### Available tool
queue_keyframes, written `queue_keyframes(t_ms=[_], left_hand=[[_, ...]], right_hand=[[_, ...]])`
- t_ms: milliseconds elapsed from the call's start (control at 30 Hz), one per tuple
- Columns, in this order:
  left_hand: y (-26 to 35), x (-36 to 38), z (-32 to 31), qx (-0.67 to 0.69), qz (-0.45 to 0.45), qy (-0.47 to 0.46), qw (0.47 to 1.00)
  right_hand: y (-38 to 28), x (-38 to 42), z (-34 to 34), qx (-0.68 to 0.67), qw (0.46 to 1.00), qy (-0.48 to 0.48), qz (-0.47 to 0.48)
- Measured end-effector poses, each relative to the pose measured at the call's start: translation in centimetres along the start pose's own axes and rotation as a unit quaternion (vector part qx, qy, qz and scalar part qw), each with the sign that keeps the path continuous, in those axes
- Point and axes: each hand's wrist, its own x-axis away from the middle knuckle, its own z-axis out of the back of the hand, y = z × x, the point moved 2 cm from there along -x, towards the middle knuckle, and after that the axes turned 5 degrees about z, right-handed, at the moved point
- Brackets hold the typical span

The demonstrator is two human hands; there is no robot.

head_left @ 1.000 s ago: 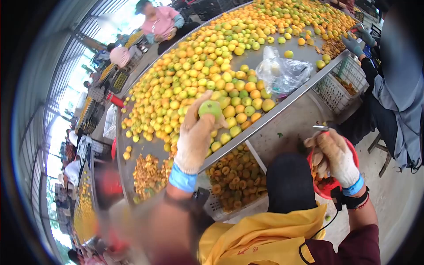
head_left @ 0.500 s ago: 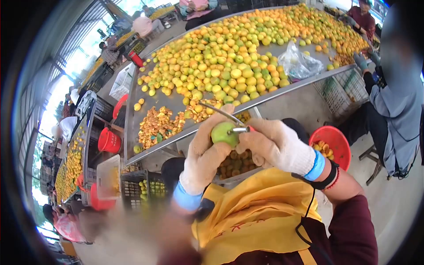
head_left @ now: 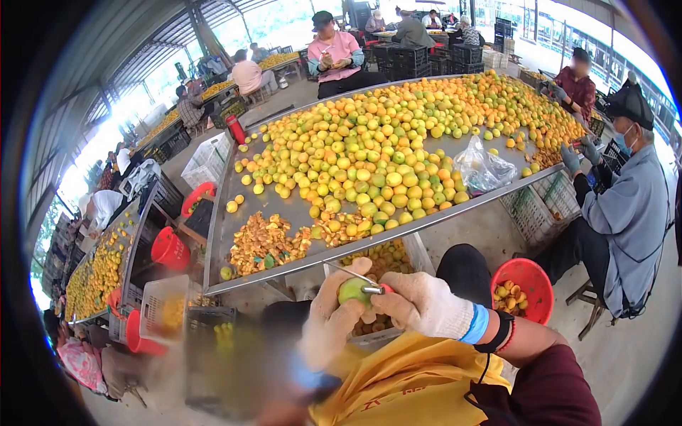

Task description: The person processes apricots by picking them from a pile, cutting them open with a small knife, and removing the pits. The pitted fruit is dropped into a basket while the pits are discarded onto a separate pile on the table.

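A green fruit [head_left: 352, 290] is held by my left hand [head_left: 332, 312], its gloved fingers wrapped round the fruit's side. My right hand [head_left: 426, 307], also in a pale glove, grips a small metal tool [head_left: 374, 290] with a bit of red at its handle end. The tool's metal end touches the fruit, and a thin rod sticks out towards the upper left. Both hands are close together above my yellow apron [head_left: 419, 376], just in front of the metal table's edge [head_left: 327, 254]. Part of my left wrist is blurred.
Many yellow and orange fruits [head_left: 369, 156] lie on the table, with a pile of peelings [head_left: 263, 245] and a plastic bag [head_left: 483, 167]. A red basin [head_left: 522, 287] stands to the right. A seated co-worker [head_left: 625, 199] is beyond it; crates [head_left: 209, 162] stand left.
The view has tilted up, showing more people behind the table. Both hands sit lower in the picture, still holding the fruit and tool together.
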Motion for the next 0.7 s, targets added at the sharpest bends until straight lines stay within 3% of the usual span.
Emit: queue_keyframes(t_ms=[167, 233, 367, 433, 467, 600, 667, 700], left_hand=[[0.3, 1.8, 1.2, -0.015, 0.029, 0.045, 0.998], [0.3, 2.6, 1.8, 0.002, 0.042, 0.060, 0.997], [0.0, 3.3, 3.0, -0.041, 0.023, 0.069, 0.997], [-0.2, 3.5, 3.0, -0.221, -0.082, 0.121, 0.964], [-0.6, 3.7, 3.1, -0.176, -0.081, 0.106, 0.975], [-2.2, 3.2, 4.0, -0.252, -0.082, 0.147, 0.953], [-1.6, 2.8, 3.4, -0.343, -0.158, 0.160, 0.912], [-1.8, 2.6, 3.3, -0.340, -0.155, 0.155, 0.915]], right_hand=[[0.8, -1.4, -2.4, -0.036, 0.999, -0.034, -0.016], [1.5, -1.8, -3.4, -0.122, 0.988, -0.076, -0.061], [1.8, -2.2, -4.9, -0.147, 0.980, -0.102, -0.090], [2.3, -2.4, -5.9, -0.129, 0.989, -0.061, -0.037], [2.5, -2.3, -6.2, -0.136, 0.988, -0.057, -0.049], [2.5, -2.1, -6.6, -0.211, 0.970, -0.044, -0.110], [2.5, -2.2, -6.3, -0.225, 0.963, -0.056, -0.139], [3.1, -2.1, -6.2, -0.227, 0.962, -0.052, -0.144]])
